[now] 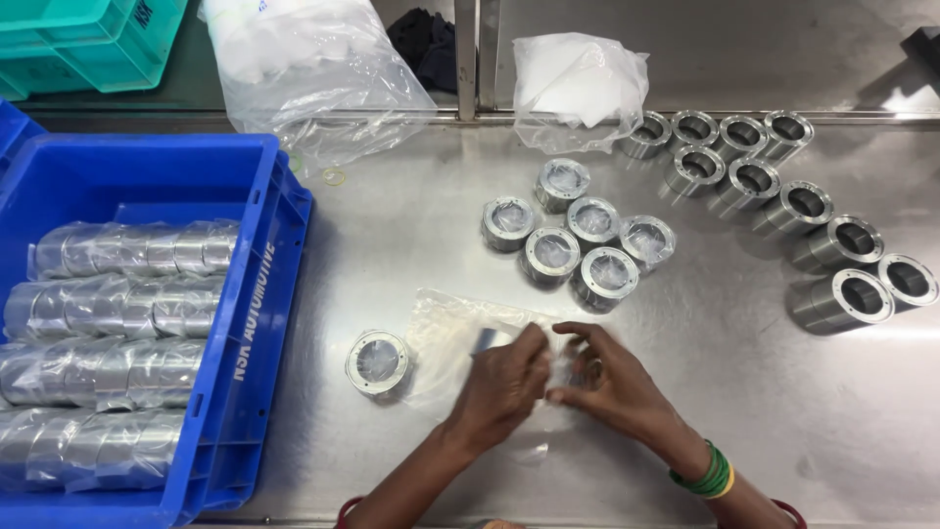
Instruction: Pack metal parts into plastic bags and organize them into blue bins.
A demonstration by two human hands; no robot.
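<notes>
Head view: both hands [563, 377] pinching clear bag [446, 328].

A clear, crinkled plastic bag [450, 338] lies flat on the steel desk [744, 392], its right end gathered between the fingers [534, 345]. A short silvery metal cylinder [490, 341] shows through the film at that end, mostly hidden, so its pose cannot be told. A like metal ring sleeve wrapped in film [378, 361] stands on end just left of the bag.

clear bags [323, 69] behind (crumpled), wrapped rolls [117, 343] left
</notes>
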